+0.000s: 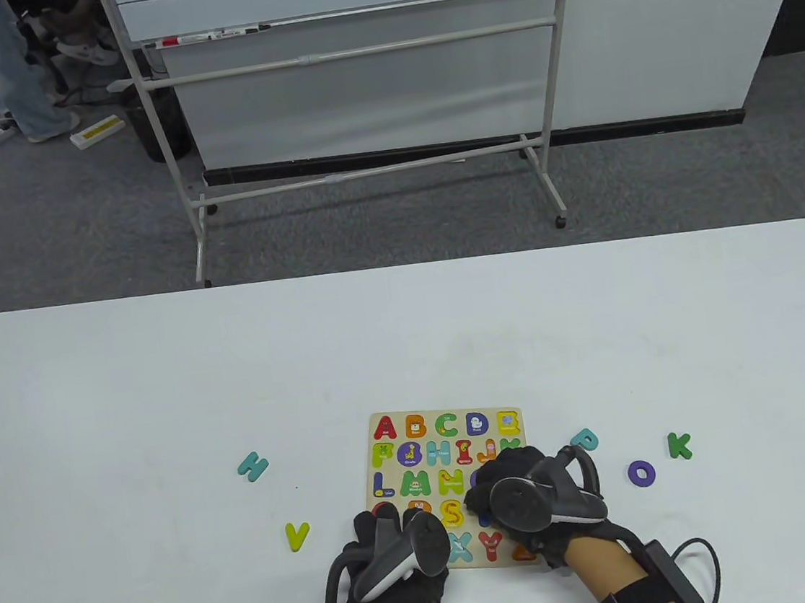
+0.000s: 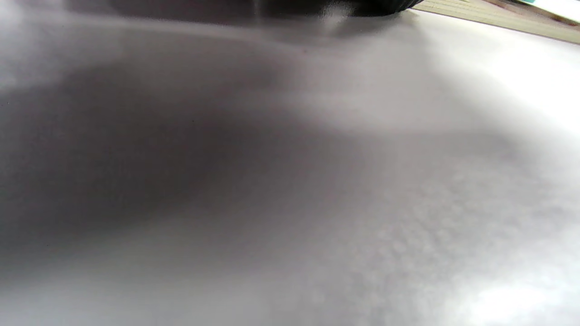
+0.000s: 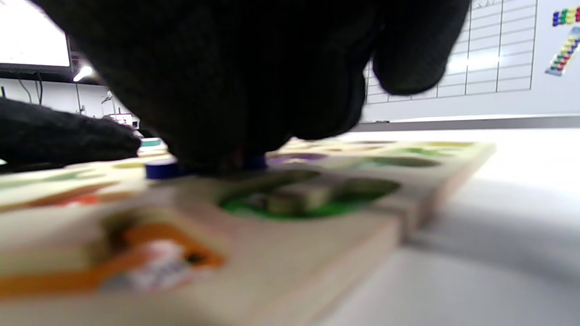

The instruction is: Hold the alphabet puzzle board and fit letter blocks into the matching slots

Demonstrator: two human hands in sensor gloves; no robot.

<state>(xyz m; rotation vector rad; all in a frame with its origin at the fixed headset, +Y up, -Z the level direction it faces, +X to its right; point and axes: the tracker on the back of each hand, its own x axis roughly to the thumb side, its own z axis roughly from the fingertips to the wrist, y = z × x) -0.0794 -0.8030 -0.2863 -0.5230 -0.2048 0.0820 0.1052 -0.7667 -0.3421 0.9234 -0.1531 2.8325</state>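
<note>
**Right hand presses blue block onto board**

The gloved right hand (image 1: pixel 522 495) presses a dark blue letter block (image 3: pixel 159 170) into the wooden alphabet puzzle board (image 1: pixel 426 415) beneath its fingers. The gloved left hand (image 1: pixel 395 556) rests on the board's near-left corner; its grasp cannot be told.

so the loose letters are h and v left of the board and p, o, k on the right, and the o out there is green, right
Nearly. The table view shows the loose O is purple, not green; the green one there is K. The rest holds: H and V lie left of the puzzle board, P right of it.
</note>
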